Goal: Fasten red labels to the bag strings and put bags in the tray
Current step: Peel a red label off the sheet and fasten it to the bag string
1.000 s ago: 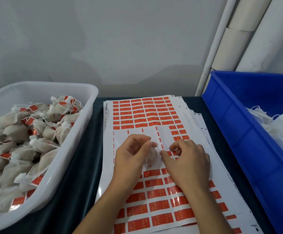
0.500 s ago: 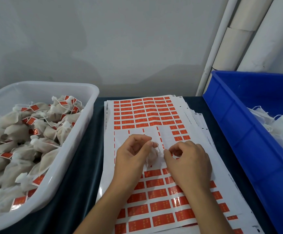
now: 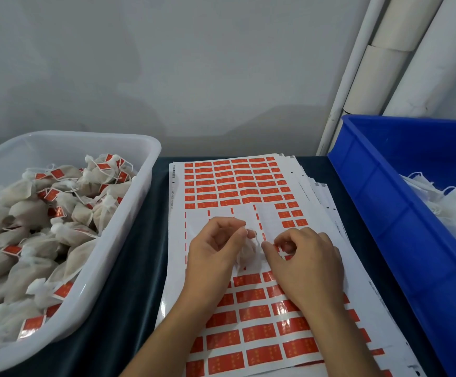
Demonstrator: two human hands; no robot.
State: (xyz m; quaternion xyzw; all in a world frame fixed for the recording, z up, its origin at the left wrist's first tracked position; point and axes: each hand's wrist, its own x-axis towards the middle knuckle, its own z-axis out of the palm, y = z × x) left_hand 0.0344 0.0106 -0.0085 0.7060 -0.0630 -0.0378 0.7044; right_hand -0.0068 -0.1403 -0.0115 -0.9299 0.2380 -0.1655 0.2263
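Here, both forearms reach in from the near edge over the label sheet (image 3: pixel 248 322). The left hand (image 3: pixel 216 254) has its fingers curled, thumb and forefinger pinching the top of a small white bag (image 3: pixel 247 251) that hangs between the two hands. The right hand (image 3: pixel 305 262) is curled too, its fingertips (image 3: pixel 266 246) just beside the bag — pinching something at the sheet, though what I cannot tell. Further left stands the white tray (image 3: pixel 128 229), heaped with labelled bags; at the right, the blue bin (image 3: pixel 384 213).
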